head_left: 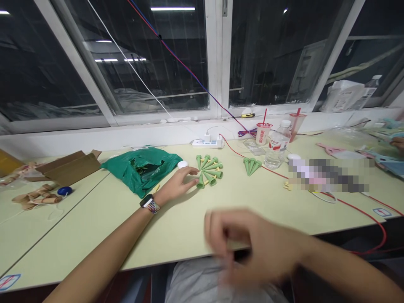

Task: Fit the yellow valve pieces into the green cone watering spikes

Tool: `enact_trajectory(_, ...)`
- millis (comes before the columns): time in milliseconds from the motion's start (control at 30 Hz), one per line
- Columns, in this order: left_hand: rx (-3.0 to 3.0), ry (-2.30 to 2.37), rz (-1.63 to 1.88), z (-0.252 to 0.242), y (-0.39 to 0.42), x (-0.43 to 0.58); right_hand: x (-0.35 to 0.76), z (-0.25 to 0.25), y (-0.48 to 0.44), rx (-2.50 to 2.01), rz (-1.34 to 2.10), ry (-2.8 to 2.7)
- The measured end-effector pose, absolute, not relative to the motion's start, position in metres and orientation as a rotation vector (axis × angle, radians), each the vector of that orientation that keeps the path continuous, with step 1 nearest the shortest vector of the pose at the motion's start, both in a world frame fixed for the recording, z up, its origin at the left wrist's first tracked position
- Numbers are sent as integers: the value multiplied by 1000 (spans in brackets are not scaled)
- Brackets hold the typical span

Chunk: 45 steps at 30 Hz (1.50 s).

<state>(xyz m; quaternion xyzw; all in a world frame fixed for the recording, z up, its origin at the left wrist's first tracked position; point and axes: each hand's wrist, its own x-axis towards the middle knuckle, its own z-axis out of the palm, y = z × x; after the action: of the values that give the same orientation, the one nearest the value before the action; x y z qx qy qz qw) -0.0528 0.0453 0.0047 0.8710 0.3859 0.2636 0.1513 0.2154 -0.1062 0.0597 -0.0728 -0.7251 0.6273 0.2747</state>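
Observation:
My left hand [178, 182] rests on the pale green tabletop [94, 227] with its fingers extended, holding nothing. Its fingertips reach the edge of a radial cluster of green plastic cone spikes [208, 171] with yellow stems, and I cannot tell if they touch. A small white round object [182, 164] lies just beyond the fingers. A smaller group of green cone spikes [251, 166] lies further right. My right hand [249, 248] is blurred by motion above the table's front edge, its fingers curled. Nothing in it can be made out.
A torn green plastic bag [141, 170] lies left of the spikes, beside a flattened cardboard box [69, 168]. A power strip [207, 143], red cable [347, 205], water bottle [277, 147] and cup with a red straw [262, 133] stand further back. Another person's hand [398, 144] shows at the right edge.

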Motion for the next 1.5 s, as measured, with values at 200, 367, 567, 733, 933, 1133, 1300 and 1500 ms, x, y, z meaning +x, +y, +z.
enact_trajectory(200, 2499, 1112, 764, 6, 45, -53, 293, 39, 32, -1322, 126, -1982)
enact_trajectory(367, 2510, 1099, 775, 5, 46, -53, 312, 13, 78, -1948, -218, -2137)
enact_trajectory(567, 2513, 1097, 785, 5, 45, -52, 304, 4, 87, -2009, -180, -2180)
enact_trajectory(733, 2469, 1078, 816, 8, 44, -50, 306, 6, 92, -1833, -80, -2225)
enact_trajectory(933, 2291, 1030, 940, 11, 39, -42, 274, 30, 70, -1125, 436, -1981)
enact_trajectory(1133, 1972, 823, 1050, 15, 32, -31, 210, 53, 39, -724, 695, -1930)
enact_trajectory(1300, 1779, 767, 1196, 15, 42, -38, 166, 45, 49, -676, 729, -1813)
enact_trajectory(1500, 1335, 766, 1544, 23, 71, -66, 130, 18, 65, -780, 704, -1632)
